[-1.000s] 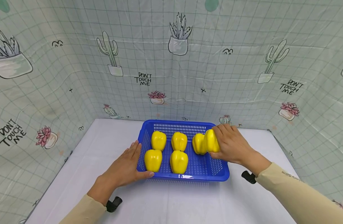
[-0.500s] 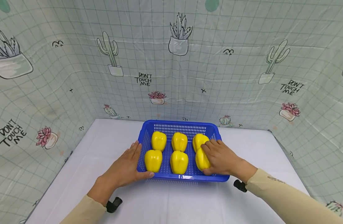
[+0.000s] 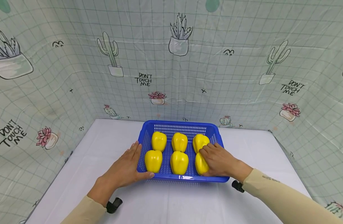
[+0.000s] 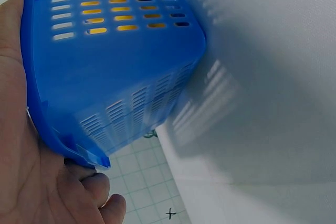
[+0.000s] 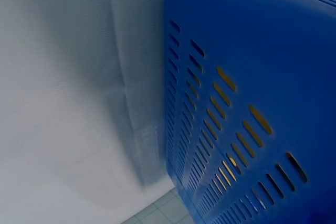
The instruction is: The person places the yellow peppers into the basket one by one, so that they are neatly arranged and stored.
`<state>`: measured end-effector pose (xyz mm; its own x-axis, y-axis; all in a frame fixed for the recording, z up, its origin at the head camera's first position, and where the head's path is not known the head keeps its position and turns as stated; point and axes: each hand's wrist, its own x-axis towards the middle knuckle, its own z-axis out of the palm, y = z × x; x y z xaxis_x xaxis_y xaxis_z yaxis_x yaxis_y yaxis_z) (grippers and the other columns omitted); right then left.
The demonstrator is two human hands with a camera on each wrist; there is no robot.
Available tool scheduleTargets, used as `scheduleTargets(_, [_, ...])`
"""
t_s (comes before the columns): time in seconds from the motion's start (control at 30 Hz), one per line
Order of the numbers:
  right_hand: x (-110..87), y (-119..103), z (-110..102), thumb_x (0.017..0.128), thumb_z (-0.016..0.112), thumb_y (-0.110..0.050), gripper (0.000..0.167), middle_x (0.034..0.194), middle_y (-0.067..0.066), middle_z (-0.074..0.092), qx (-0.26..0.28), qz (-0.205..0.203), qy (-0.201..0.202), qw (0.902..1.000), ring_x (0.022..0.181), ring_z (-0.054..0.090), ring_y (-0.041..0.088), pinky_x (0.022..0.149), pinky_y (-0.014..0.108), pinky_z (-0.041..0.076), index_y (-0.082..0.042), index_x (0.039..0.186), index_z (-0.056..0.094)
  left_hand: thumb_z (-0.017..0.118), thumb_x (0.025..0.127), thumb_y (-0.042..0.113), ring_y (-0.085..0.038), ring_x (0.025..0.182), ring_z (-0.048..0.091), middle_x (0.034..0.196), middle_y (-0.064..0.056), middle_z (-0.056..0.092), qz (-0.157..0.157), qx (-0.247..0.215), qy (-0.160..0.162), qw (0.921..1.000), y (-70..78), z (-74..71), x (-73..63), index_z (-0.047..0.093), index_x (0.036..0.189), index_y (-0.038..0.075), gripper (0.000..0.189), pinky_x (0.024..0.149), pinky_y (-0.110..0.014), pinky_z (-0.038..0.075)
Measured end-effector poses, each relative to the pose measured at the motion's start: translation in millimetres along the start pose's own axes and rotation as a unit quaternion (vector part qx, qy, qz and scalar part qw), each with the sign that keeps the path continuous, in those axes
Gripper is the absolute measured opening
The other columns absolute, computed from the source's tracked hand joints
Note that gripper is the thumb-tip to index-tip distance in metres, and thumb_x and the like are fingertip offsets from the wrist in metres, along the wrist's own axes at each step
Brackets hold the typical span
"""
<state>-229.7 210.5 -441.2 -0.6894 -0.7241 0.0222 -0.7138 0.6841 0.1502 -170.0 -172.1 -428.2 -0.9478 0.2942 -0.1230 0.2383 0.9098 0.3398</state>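
Observation:
A blue slotted plastic basket holds several glossy yellow bell peppers in two rows. My right hand reaches over the right rim and grips a yellow bell pepper at the front right corner, low in the basket. Behind it stands another bell pepper, partly covered by the fingers. My left hand rests against the left front corner, fingers along the left rim and thumb on the front rim. In the left wrist view, its palm lies beside the basket wall. The right wrist view shows only the basket's outside; the hand is hidden there.
The basket stands on a white-covered table. A grid-patterned cloth with printed cacti hangs behind and on both sides. In the basket, bell peppers fill the left and middle beside the gripped one.
My right hand has carried the bell pepper forward toward me and down, from beside the rear right one into the front right corner. My left hand and the basket have stayed put.

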Motion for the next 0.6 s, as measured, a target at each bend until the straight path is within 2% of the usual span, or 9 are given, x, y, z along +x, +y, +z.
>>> scheduleTargets(0.6, [1.4,1.1,-3.5,0.084,0.074,-0.072,0.083,0.121,0.01,0.069,-0.013,-0.003,-0.028,0.9995,0.109,0.06,0.029,0.088,0.044,0.049,-0.005,0.132,0.066,0.063,0.083,0.086,-0.04,0.163,0.016,0.176,-0.023,0.009,-0.002,-0.007,-0.003,1.0,0.2,-0.5,-0.5,0.015,0.167,-0.004,0.132,0.132,-0.056,0.02])
